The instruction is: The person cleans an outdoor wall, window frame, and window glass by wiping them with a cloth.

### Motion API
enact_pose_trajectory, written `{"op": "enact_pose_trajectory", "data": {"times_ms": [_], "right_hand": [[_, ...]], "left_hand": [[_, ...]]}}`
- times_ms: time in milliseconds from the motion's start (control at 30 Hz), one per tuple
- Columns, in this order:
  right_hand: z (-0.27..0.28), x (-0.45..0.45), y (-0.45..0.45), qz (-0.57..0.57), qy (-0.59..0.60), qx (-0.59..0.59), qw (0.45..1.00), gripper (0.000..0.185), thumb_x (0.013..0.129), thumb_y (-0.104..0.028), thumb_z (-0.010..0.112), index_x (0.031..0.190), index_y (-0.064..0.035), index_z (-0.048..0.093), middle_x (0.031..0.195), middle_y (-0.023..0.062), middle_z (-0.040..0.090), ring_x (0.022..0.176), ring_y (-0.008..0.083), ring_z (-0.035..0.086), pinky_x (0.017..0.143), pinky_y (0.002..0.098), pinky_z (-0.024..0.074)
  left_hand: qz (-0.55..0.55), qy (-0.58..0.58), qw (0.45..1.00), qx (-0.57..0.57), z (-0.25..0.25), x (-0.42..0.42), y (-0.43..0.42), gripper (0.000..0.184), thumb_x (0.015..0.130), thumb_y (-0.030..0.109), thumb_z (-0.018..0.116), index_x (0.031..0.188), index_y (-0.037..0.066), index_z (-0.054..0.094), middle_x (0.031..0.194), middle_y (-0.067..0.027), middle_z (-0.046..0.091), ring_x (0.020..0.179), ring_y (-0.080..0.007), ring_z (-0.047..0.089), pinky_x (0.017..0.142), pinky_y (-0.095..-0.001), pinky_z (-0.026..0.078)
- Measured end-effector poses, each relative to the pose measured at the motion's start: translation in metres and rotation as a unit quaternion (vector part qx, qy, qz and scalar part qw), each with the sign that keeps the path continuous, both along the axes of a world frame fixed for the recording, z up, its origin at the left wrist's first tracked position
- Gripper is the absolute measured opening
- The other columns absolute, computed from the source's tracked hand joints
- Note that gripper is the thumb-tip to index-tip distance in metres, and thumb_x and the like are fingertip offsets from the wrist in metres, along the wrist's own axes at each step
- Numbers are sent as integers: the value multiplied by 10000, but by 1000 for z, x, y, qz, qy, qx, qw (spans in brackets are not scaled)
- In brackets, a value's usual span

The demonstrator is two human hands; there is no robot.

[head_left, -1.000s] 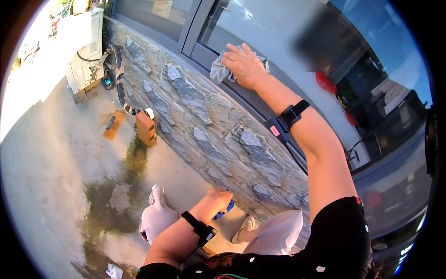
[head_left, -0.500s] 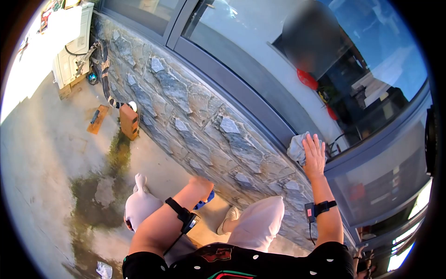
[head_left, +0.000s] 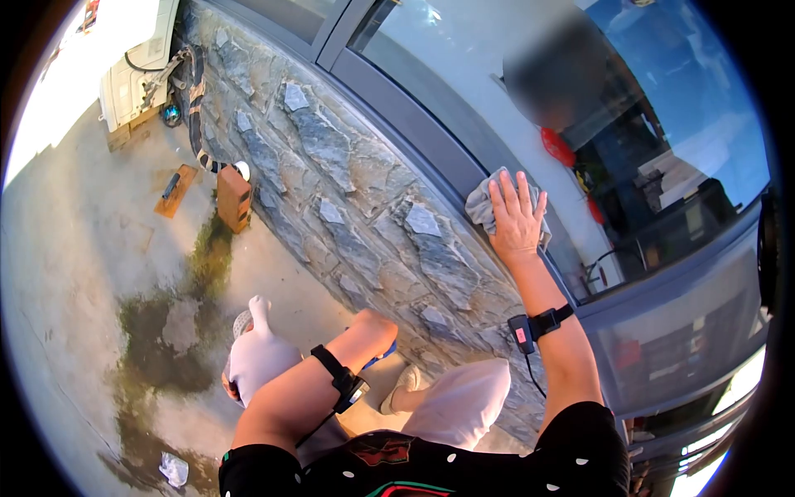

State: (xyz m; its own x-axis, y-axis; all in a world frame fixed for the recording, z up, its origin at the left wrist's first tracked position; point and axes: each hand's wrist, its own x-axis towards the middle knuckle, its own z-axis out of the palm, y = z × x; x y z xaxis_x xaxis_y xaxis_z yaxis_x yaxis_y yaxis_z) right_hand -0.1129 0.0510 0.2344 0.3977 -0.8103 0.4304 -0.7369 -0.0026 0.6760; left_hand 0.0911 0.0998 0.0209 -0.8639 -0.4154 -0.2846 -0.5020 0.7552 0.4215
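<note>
My right hand (head_left: 515, 225) lies with its fingers spread on a crumpled grey cloth (head_left: 480, 205), pressing it against the lower bar of the grey window frame (head_left: 414, 124). The cloth bunches out on both sides of the hand and touches the lower edge of the glass (head_left: 464, 99). My left hand (head_left: 377, 331) hangs low in front of my body, its fingers curled and mostly hidden behind the back of the hand. Part of a blue cloth-like thing (head_left: 383, 356) sticks out under it.
Below the window runs a rough stone wall (head_left: 331, 190). A brick (head_left: 233, 199) stands at its foot, beside a wooden trowel board (head_left: 175, 191). A white outdoor unit (head_left: 137, 79) and a wrapped pipe (head_left: 197, 108) are farther off. A crumpled white scrap (head_left: 174, 469) lies on the concrete.
My right hand and the grey cloth have slid up and left along the window's lower bar. My left hand is slightly farther right, still curled. The view has shifted a little.
</note>
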Motion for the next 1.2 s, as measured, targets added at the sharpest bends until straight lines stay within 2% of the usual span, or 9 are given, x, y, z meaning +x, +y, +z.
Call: {"op": "enact_pose_trajectory", "data": {"times_ms": [167,300,367,467,600,667,767,967,1200], "right_hand": [[-2,59,-87,74,9,22,997,695,724,-87,651,1385,-155,449,1505,29,344,1429,264,245,1086,630,218],[-6,106,-153,103,15,18,994,653,759,-92,622,1386,-135,445,1498,42,347,1430,261,238,1095,613,220],[-8,128,-182,112,59,-4,992,509,855,-163,529,1357,-108,470,1461,61,384,1406,263,269,1093,606,213],[-10,157,-222,120,88,-12,989,500,871,-177,523,1364,-110,466,1460,59,389,1405,261,271,1105,593,194],[-14,192,-269,128,100,-13,987,497,884,-183,523,1372,-118,459,1462,53,392,1410,244,267,1123,566,180],[-16,208,-284,157,71,3,985,587,827,-187,614,1385,-126,445,1488,42,360,1417,223,253,1143,534,185],[-27,229,-303,146,96,16,985,588,835,-231,620,1389,-134,448,1505,33,349,1429,201,237,1161,505,158],[-37,250,-302,91,72,86,990,515,894,-257,549,1376,-95,474,1492,60,384,1429,205,249,1163,493,147],[-20,175,-232,129,126,123,976,527,822,-268,650,1301,-80,540,1456,40,426,1415,205,269,1156,497,183]], "left_hand": [[-18,-34,997,62,-2,-9,-7,161,650,175,793,808,167,766,870,-16,735,826,-225,702,640,-356,540],[2,-8,1000,29,-15,-12,-5,163,632,161,798,791,181,767,853,-10,735,804,-212,705,618,-343,535],[13,-15,999,44,-3,-8,-8,197,642,157,763,838,147,753,885,-37,727,854,-233,697,629,-354,536],[17,-44,997,67,6,-5,-14,188,650,164,763,837,147,752,882,-50,726,860,-229,696,636,-349,534],[21,-55,995,76,21,6,-17,231,707,178,766,938,183,762,988,-25,727,957,-202,686,727,-314,543],[22,-47,997,64,23,8,-17,267,725,177,752,992,178,752,1043,-27,717,1011,-214,670,776,-311,537],[32,-45,996,77,25,11,-20,283,726,178,751,1009,170,747,1061,-32,712,1021,-222,666,794,-315,534],[61,-38,991,115,14,13,-30,281,690,183,781,969,161,756,1028,-49,718,987,-236,676,762,-331,544],[104,1,993,62,14,22,-35,331,678,221,801,993,141,739,1056,-54,708,1012,-239,664,794,-345,537]]}}
